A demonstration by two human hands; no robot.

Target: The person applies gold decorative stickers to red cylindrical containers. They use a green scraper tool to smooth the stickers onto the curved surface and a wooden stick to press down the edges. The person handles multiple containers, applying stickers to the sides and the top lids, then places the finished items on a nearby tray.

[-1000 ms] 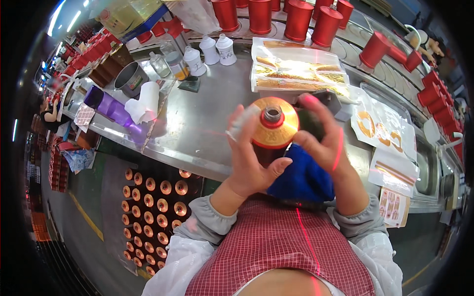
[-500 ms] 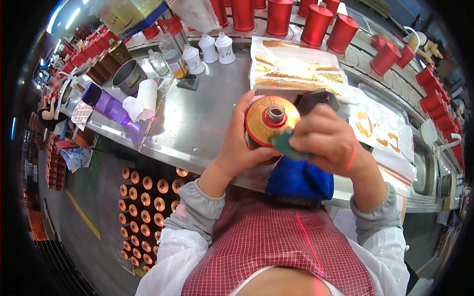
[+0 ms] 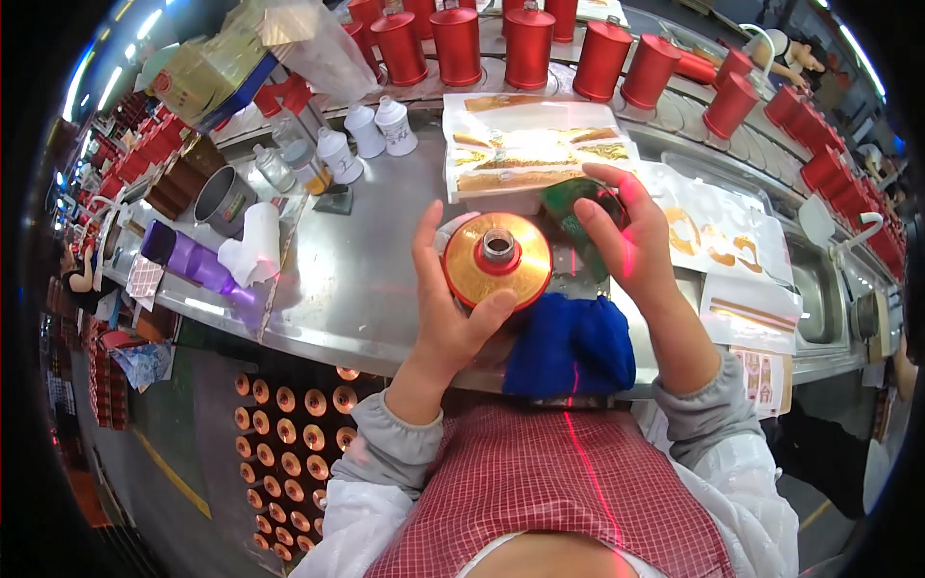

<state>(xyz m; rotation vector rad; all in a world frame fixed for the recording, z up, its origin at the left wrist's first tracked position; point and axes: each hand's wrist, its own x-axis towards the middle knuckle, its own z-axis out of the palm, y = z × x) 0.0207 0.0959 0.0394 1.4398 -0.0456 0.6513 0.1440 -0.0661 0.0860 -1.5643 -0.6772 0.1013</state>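
Observation:
A round bottle [image 3: 465, 275] with a gold shoulder, red rim and bare glass neck stands upright in front of me. My left hand [image 3: 445, 299] is closed around its left side, the thumb lying on the near edge of the gold top. To the right of the bottle, my right hand [image 3: 631, 236] holds a dark green, flat scraper [image 3: 570, 214] between thumb and fingers, apart from the bottle. A crumpled blue cloth [image 3: 570, 349] lies by the table's near edge, just below the scraper. The bottle's lower body is hidden from above.
Sheets with gold decals [image 3: 540, 144] lie beyond the bottle; more gold cut-outs [image 3: 713, 241] are at right. Red bottles [image 3: 528, 48] line the far conveyor. White bottles [image 3: 393, 125], a purple bottle [image 3: 193, 260] and a grey pot [image 3: 225, 200] stand left. A sink [image 3: 819, 279] is at right.
My right hand has moved the green scraper off the bottle's gold top, away and to the right. My left hand still holds the bottle. The whole view has shifted slightly.

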